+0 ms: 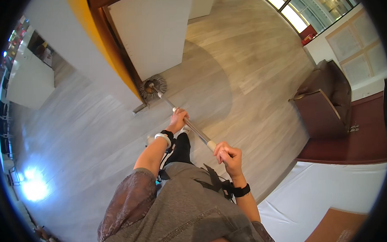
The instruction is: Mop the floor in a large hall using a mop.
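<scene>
A long metal mop handle (pixel 196 130) with pale plastic collars slants down across my body. Partway down it, my left hand (pixel 178 118) is wrapped around the shaft. My right hand (pixel 228 156) grips the upper end near a cream collar. At the far end the round grey string mop head (pixel 161 82) lies flat on the wood-look floor (pixel 205 98). It touches the corner where a white panel meets a brown-edged wall end with a yellow face. Part of the handle is hidden inside my fists.
A white wall panel (pixel 152 32) and a yellow wall face (pixel 98 38) stand beside the mop head. On the right are a brown leather sofa (pixel 321 107), a dark red platform (pixel 341 151) and a white-covered surface (pixel 320 183). A fire extinguisher (pixel 307 39) stands by the window.
</scene>
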A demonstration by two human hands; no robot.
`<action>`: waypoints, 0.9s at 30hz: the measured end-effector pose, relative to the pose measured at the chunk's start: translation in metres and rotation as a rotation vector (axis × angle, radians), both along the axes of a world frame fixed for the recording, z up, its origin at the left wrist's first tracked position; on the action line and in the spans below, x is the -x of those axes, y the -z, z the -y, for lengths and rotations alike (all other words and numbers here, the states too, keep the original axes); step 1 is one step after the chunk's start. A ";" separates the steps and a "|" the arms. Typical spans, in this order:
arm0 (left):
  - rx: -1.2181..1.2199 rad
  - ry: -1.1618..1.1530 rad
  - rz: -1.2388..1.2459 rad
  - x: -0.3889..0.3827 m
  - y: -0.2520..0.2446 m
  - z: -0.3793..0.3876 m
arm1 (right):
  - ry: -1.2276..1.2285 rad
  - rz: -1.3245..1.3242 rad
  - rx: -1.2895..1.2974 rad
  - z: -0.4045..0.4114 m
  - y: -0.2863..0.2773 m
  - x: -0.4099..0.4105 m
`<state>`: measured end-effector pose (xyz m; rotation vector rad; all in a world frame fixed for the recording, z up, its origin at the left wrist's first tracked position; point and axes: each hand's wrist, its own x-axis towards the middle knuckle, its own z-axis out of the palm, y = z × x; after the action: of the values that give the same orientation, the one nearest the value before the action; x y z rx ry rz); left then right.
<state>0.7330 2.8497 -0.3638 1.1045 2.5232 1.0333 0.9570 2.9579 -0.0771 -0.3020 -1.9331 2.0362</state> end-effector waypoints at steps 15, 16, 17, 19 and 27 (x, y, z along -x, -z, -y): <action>-0.288 0.396 0.057 0.083 -0.060 -0.197 | 0.332 -0.063 -0.203 -0.088 -0.085 0.104; -0.286 0.417 0.085 0.089 -0.060 -0.210 | 0.341 -0.038 -0.220 -0.088 -0.083 0.110; -0.284 0.436 0.112 0.097 -0.060 -0.223 | 0.332 -0.018 -0.238 -0.089 -0.078 0.119; -0.266 0.504 0.144 0.109 -0.057 -0.246 | 0.331 0.034 -0.281 -0.090 -0.071 0.140; -0.251 0.397 0.089 0.105 -0.095 -0.266 | 0.317 -0.033 -0.210 -0.148 -0.099 0.146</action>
<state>0.6276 3.1162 -0.2685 1.5103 2.0259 1.2669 0.8105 3.1064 0.0220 -0.4856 -1.9176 1.6151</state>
